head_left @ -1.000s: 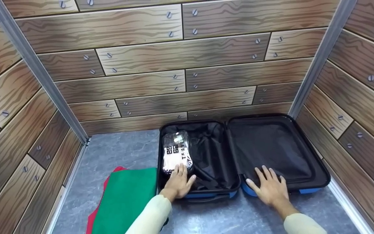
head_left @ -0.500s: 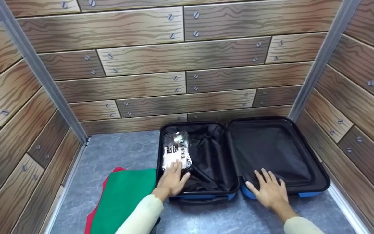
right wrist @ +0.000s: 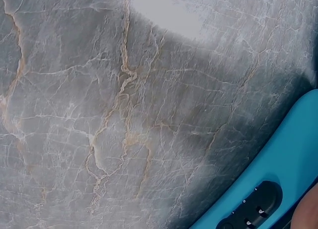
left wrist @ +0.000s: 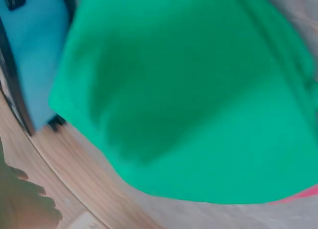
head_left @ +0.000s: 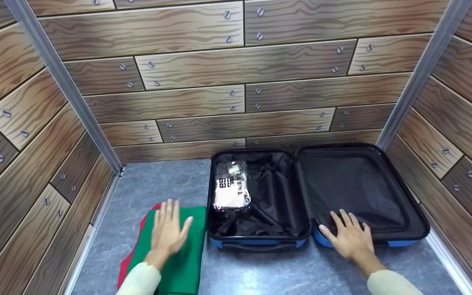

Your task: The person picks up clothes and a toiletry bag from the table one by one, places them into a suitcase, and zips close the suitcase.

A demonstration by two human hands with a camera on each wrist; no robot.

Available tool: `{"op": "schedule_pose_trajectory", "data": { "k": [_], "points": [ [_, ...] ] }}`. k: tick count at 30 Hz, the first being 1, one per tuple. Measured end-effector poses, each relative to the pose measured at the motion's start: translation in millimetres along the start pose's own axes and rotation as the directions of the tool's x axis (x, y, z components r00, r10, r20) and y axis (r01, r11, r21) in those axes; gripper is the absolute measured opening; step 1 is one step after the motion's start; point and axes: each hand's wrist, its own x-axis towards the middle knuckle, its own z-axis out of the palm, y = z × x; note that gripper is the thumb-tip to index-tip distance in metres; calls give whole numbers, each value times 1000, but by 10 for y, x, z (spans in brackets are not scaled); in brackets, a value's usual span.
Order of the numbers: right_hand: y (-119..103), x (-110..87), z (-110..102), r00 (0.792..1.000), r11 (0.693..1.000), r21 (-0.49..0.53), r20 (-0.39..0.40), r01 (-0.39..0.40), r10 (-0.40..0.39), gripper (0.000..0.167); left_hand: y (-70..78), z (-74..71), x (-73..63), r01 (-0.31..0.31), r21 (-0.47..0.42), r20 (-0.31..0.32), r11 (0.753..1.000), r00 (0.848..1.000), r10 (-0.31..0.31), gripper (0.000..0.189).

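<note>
My left hand [head_left: 167, 231] hovers over a folded green cloth [head_left: 189, 262], fingers straight and nothing in them. In the left wrist view the green cloth [left wrist: 208, 114] fills the middle, with the hand's shadow on it. A red cloth [head_left: 126, 266] peeks out along its left side. My right hand [head_left: 350, 237] rests with spread fingers on the near edge of the right half of an open blue suitcase [head_left: 260, 237]. In the suitcase's left half lies a clear pouch [head_left: 232, 186] with "TRAVEL" lettering and something white inside. The right wrist view shows the suitcase's combination lock [right wrist: 253, 206].
The suitcase's black-lined right half [head_left: 355, 188] reaches close to the right wall. Wood-plank-patterned panels [head_left: 195, 71] enclose the grey marbled surface [head_left: 162, 176] at the back and both sides. A carrying handle [head_left: 260, 247] is on the suitcase's near side.
My left hand has left the clear pouch in the suitcase and moved left over the green cloth. The right hand stays on the suitcase edge. The head view has shifted slightly.
</note>
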Motion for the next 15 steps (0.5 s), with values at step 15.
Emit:
{"op": "schedule_pose_trajectory", "data": {
  "k": [15],
  "points": [
    [-6,-7,11,1000,1000,-3,-4,-6,6,93,-660,395,-629,486,-65,-161,872,857,-490,68]
  ]
}}
